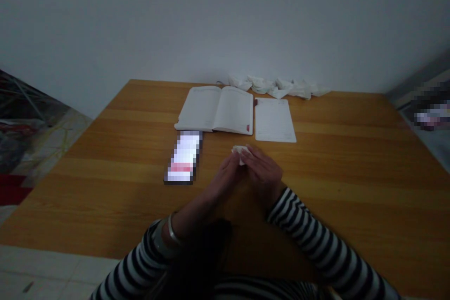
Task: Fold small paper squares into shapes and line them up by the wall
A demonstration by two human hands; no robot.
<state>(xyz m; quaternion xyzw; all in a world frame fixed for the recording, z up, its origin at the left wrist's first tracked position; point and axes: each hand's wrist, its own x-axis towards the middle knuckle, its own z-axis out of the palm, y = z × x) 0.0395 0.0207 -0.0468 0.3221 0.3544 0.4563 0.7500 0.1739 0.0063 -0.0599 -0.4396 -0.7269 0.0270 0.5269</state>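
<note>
A small folded piece of white paper [240, 149] is pinched between my two hands over the middle of the table. My left hand [227, 174] grips it from the left with closed fingers. From the right, my right hand [264, 171] closes its fingers on the same piece, hiding part of it. Just beyond my hands lie an open notebook [200, 105] with blank-looking pages and a loose white sheet [275, 121]. A phone [183, 157] with a lit, blurred screen rests to the left of my left hand.
Several crumpled white papers [272, 86] lie in a row along the wooden table's [333, 225] back edge, by the wall [225, 18]. Red items [14, 190] and clutter are on the floor at left. Something blurred [432, 112] is beyond the table's right side.
</note>
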